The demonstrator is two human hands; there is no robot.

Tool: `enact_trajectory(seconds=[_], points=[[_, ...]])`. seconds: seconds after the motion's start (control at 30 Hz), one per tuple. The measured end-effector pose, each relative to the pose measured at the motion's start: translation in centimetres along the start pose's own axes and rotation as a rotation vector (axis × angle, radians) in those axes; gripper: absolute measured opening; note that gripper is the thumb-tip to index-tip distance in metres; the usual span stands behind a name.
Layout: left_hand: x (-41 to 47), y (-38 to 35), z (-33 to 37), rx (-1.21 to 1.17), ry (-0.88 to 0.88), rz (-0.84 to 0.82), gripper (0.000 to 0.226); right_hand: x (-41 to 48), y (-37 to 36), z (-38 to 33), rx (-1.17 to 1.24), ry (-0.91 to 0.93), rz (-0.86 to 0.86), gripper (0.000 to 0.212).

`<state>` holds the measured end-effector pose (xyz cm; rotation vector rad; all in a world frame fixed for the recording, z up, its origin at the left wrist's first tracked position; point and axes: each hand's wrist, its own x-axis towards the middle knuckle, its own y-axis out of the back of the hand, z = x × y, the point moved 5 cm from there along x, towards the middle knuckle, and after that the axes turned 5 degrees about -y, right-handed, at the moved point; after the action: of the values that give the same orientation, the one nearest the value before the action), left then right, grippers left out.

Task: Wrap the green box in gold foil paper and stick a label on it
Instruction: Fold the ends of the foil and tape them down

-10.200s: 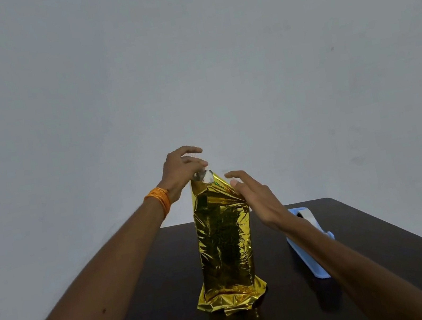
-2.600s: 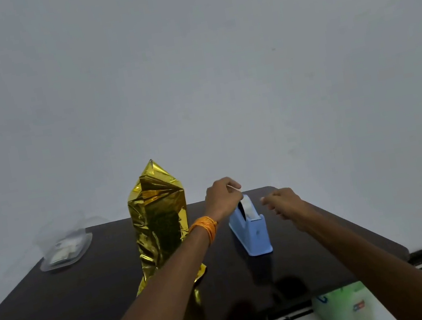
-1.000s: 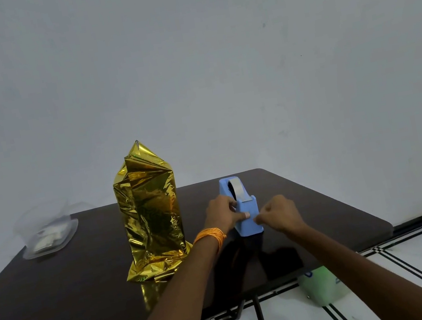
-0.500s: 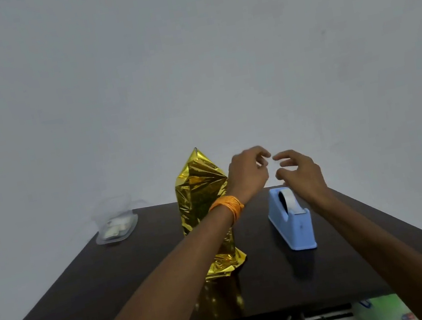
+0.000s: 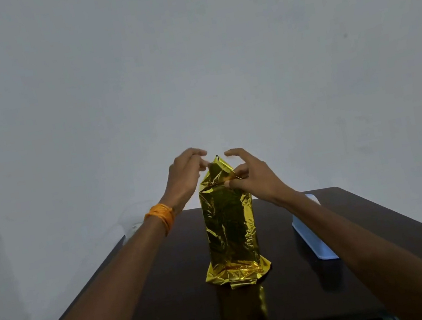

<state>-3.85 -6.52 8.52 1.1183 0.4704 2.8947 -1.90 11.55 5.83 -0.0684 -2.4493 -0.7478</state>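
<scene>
Foil-wrapped box [image 5: 229, 226], upright, crinkled, peak-topped

No text, label, brand, number or sign can be read. The gold foil [image 5: 230, 229] shows only creases and reflections. The visible face of the blue tape dispenser [image 5: 313, 237] is plain, and the rest is hidden behind the right forearm. The orange wristband [image 5: 160, 215] carries no readable marking.
</scene>
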Motion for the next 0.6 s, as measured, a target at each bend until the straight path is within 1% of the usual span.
enact_trajectory(seconds=[0.1,0.2,0.3,0.37,0.47,0.6], points=[[-0.9,0.1,-2.2,0.066,0.062,-0.141,0.026,0.3,0.2,0.6,-0.006,-0.049,0.055,0.058],[-1.1,-0.5,-2.8,0.175,0.032,-0.221,0.031,0.4,0.6,1.0,0.029,-0.095,0.069,0.061],[-0.5,-0.8,-2.5,0.168,0.02,-0.231,0.032,0.5,0.8,1.0,0.035,-0.122,0.06,0.063],[0.1,-0.9,-2.4,0.133,0.017,-0.228,0.022,0.5,0.9,1.0,0.03,-0.138,0.05,0.064],[0.6,-0.8,-2.2,0.022,0.01,-0.173,0.011,0.6,1.0,1.1,0.016,-0.168,0.042,0.065],[0.4,-1.2,-2.2,-0.031,0.016,-0.13,0.014,0.6,1.3,1.2,0.028,-0.192,0.041,0.06]])
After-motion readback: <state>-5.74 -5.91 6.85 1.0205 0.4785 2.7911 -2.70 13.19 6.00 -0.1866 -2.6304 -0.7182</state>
